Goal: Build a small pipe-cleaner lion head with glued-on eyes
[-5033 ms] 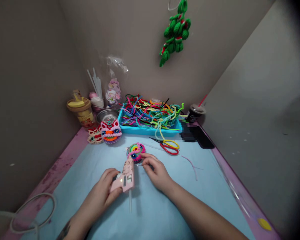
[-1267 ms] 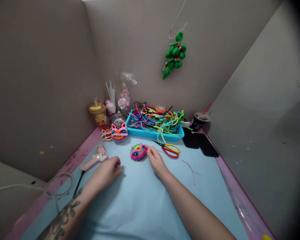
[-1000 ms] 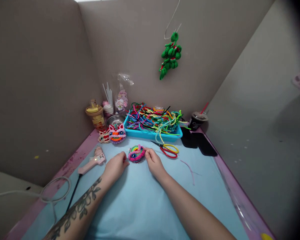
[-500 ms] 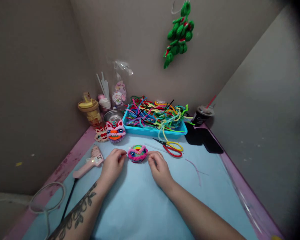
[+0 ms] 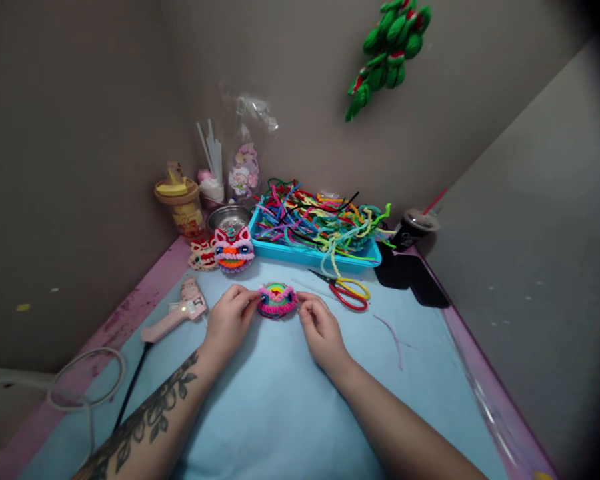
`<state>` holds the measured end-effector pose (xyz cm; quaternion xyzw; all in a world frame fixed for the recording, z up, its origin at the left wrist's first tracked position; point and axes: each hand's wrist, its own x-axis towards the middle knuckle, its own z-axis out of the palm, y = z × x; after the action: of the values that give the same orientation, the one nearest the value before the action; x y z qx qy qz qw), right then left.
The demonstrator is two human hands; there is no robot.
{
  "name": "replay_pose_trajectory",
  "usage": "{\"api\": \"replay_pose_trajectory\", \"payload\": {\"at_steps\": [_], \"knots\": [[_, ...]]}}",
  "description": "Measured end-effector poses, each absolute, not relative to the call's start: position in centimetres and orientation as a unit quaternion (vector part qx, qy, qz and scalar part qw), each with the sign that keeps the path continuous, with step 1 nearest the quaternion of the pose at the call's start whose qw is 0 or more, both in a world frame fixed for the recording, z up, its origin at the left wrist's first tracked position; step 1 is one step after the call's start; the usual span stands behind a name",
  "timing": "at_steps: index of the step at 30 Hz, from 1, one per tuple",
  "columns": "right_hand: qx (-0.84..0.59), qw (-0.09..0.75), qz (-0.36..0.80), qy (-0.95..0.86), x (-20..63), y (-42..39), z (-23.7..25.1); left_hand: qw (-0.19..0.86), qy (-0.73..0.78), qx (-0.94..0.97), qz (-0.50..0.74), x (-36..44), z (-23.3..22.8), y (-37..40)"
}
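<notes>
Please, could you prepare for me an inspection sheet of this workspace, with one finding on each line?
Surface: light blue cover; pink border marked dark at left.
Work things: pink-and-green fuzzy piece at centre; pink glue gun lying at left, small light lit.
Clutter: scissors in front of blue tray heaped with colourful stems; purple stem lying at right.
Hands: left hand and right hand at opposite edges of the piece; exact grip unclear.
Cables: black cord from gun's handle; looped pale cable at left.
Surroundings: grey walls; green ornament against the back one.
</notes>
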<state>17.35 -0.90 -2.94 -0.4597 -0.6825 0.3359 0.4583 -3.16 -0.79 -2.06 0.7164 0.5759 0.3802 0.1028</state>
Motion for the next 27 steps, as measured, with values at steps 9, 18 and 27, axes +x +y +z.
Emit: {"api": "replay_pose_trajectory", "payload": {"at_steps": [9,18,27], "knots": [[-0.457,0.460,0.334,-0.684,17.39,-0.83,-3.17,0.088,0.575,0.729,0.360,-3.37,-2.42,-0.48],[-0.455,0.460,0.331,-0.687,17.41,-0.85,-3.05,0.080,0.576,0.738,0.342,-3.45,-2.36,-0.48],[-0.454,0.460,0.332,-0.687,17.37,-0.78,-3.10,0.072,0.579,0.737,0.341,-3.52,-2.35,-0.54]]}}
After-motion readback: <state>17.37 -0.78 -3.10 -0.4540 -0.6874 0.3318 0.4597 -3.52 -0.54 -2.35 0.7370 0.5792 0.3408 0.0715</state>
